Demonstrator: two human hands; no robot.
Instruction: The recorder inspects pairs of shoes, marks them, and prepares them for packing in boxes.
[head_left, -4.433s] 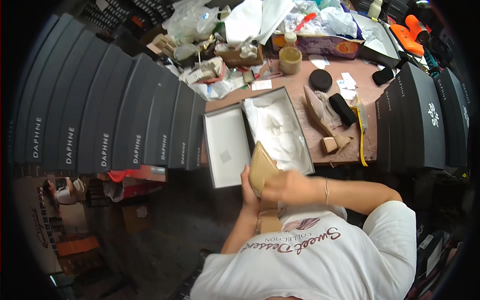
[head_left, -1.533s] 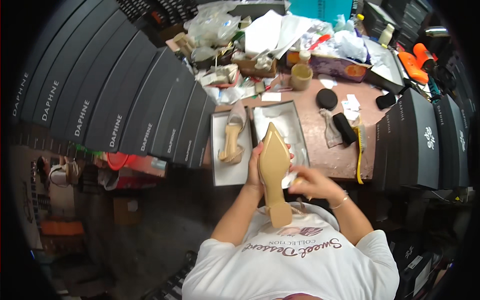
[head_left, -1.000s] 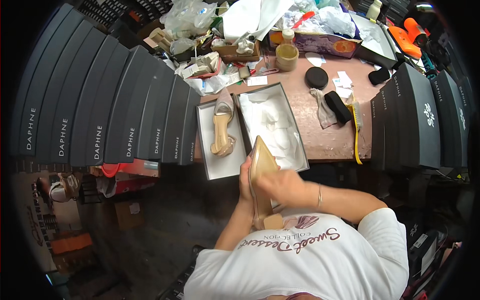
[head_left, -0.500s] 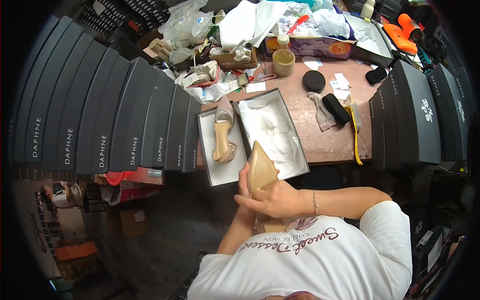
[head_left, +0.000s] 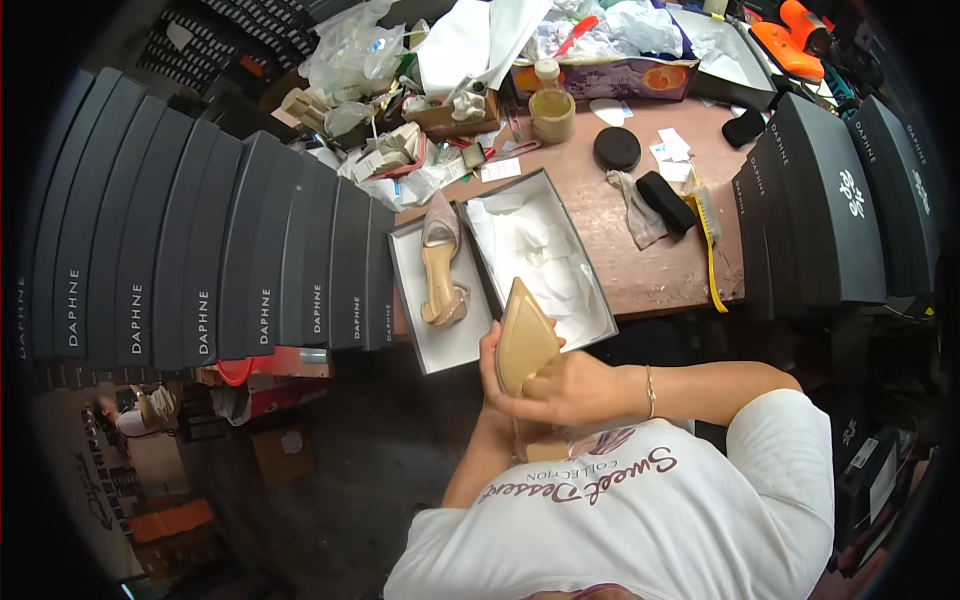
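A beige pointed-toe shoe point(head_left: 524, 338) is held in front of my chest, sole up, its toe pointing away from me toward the box. My left hand point(head_left: 489, 375) wraps round it from the left and beneath. Across the sole lies my right hand point(head_left: 590, 386), its fingers curled and pressed on the shoe's middle; whether something small is under them is hidden. A matching shoe point(head_left: 440, 262) with a glittery toe and an ankle strap lies in the left part of an open grey shoebox point(head_left: 404, 262). White tissue paper point(head_left: 535, 235) fills the right part.
Dark shoeboxes stand in a long row point(head_left: 190, 230) at left and a stack point(head_left: 815, 210) at right. On the table are a round black tin point(head_left: 617, 149), a black pad point(head_left: 665, 203), a yellow-handled brush point(head_left: 712, 235) and a bottle point(head_left: 552, 110). Clutter lines the back.
My right hand has shifted slightly right along the sole, its fingers more bent. The shoe stays in both hands. The whole view has tilted a little.
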